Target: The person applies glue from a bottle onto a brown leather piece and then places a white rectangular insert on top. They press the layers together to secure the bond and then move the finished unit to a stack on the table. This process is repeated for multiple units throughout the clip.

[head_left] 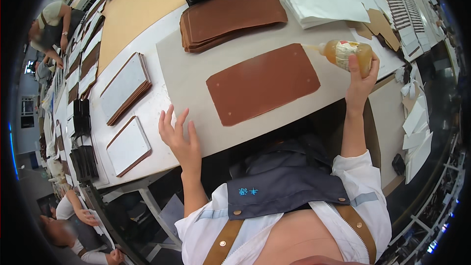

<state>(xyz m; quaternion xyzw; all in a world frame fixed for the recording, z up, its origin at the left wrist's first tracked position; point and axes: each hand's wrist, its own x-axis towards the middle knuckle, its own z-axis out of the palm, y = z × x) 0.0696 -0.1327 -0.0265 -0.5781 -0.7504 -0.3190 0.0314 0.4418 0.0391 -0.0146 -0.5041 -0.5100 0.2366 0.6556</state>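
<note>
A flat brown leather panel [262,84] lies on the grey board in front of me, with small holes near some corners. My right hand [362,76] is closed round a squeeze bottle [354,55] of amber liquid. The bottle is tipped on its side, and its pale nozzle points left toward the panel's far right corner. My left hand [179,135] hovers over the board's left part with its fingers spread, holding nothing, apart from the panel.
Behind the panel sits a stack of brown leather panels [234,15], beside folded white cloth [325,7]. Two white-faced stacks [126,88] lie at left, the nearer one [128,146] thinner. Black pieces [84,162] line the left edge. Two people work farther left.
</note>
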